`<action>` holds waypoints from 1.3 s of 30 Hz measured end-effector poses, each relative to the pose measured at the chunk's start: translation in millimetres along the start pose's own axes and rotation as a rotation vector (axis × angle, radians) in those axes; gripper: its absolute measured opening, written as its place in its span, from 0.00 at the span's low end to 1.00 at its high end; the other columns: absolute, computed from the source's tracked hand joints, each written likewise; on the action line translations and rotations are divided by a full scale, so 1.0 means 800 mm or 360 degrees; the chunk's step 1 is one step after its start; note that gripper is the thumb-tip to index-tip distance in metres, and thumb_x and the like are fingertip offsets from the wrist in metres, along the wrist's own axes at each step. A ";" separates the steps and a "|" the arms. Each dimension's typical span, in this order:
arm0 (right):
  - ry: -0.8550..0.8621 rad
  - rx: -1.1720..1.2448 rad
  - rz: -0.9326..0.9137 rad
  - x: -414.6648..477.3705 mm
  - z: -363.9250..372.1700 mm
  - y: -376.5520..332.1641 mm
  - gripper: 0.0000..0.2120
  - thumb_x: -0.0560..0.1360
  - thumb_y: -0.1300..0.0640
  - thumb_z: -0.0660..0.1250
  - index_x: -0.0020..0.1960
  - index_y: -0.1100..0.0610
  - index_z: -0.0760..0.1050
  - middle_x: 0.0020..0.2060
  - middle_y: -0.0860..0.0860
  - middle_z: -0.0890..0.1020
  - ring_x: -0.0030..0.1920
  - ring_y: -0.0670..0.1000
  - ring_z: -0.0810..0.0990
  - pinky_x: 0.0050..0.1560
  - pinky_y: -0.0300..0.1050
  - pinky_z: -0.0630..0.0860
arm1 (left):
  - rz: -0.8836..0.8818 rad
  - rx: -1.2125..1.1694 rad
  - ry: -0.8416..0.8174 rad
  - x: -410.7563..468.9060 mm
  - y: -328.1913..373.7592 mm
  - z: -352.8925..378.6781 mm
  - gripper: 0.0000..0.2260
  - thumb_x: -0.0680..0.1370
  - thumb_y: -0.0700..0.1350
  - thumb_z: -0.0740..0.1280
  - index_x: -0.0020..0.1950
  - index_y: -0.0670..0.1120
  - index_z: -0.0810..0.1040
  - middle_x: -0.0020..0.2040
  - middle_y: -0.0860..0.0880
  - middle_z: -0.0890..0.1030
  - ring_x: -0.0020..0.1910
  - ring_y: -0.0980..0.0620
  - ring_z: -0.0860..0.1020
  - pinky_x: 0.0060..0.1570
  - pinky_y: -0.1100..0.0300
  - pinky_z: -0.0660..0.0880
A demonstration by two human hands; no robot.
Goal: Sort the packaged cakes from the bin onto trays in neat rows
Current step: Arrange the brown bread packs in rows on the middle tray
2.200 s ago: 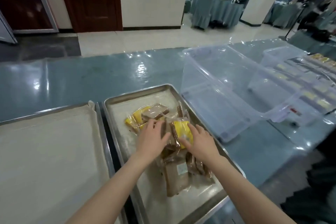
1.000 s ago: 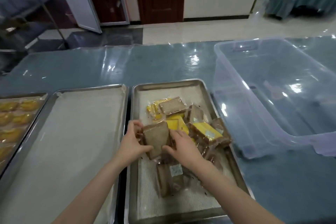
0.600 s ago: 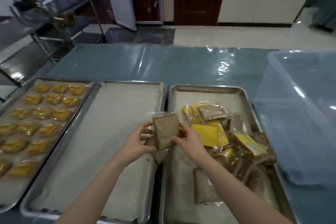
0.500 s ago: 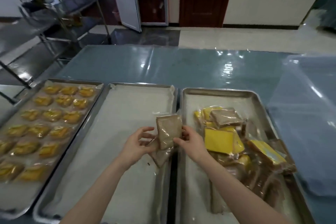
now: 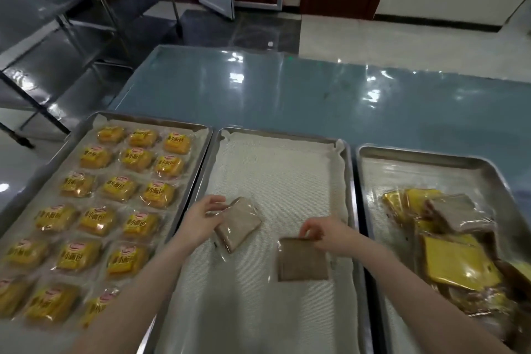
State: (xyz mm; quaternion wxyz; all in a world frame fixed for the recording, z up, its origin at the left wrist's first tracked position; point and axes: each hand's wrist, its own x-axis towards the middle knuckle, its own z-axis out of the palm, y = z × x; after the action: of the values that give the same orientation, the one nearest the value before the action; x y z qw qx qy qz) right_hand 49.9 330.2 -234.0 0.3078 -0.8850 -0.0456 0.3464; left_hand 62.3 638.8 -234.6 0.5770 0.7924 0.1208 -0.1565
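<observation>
Head view: left hand (image 5: 204, 217) grips brown square film-wrapped cake (image 5: 240, 223); right hand (image 5: 327, 234) pinches second cake (image 5: 301, 261). Probably light, soft, slippery: hold edges.

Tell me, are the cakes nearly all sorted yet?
Partly. The left tray holds neat rows of yellow cakes. On the middle tray, the left hand holds the tilted brown cake and the right hand pinches the straight brown cake, the only two there. A mixed pile waits on the right tray.
</observation>
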 end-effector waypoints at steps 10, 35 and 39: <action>0.0510 0.0552 -0.0116 0.072 0.026 -0.090 0.26 0.75 0.55 0.70 0.71 0.50 0.68 0.56 0.47 0.77 0.56 0.49 0.78 0.58 0.43 0.76 | 0.0076 -0.0039 -0.0425 0.056 0.024 -0.003 0.19 0.72 0.29 0.70 0.59 0.47 0.77 0.51 0.50 0.85 0.54 0.56 0.81 0.51 0.63 0.78; 0.1207 0.1858 0.0417 0.237 -0.011 -0.122 0.08 0.75 0.64 0.69 0.49 0.52 0.78 0.47 0.49 0.83 0.48 0.47 0.82 0.50 0.43 0.81 | 0.0474 0.0290 0.0613 0.175 0.018 0.043 0.17 0.78 0.37 0.66 0.66 0.48 0.73 0.58 0.55 0.78 0.57 0.60 0.76 0.57 0.69 0.72; 0.1144 0.1590 0.0310 0.240 -0.013 -0.124 0.11 0.76 0.66 0.66 0.51 0.50 0.78 0.48 0.45 0.82 0.51 0.45 0.81 0.58 0.45 0.78 | 0.0431 0.0410 0.0491 0.191 0.013 0.042 0.19 0.79 0.40 0.64 0.70 0.45 0.69 0.61 0.51 0.78 0.58 0.55 0.77 0.59 0.67 0.73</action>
State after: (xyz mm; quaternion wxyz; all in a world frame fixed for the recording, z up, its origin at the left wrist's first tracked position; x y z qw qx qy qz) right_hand 214.9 461.4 -283.0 0.6477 -0.6955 0.3093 0.0328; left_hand 203.5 605.2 -294.0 0.4616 0.8830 0.0791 0.0310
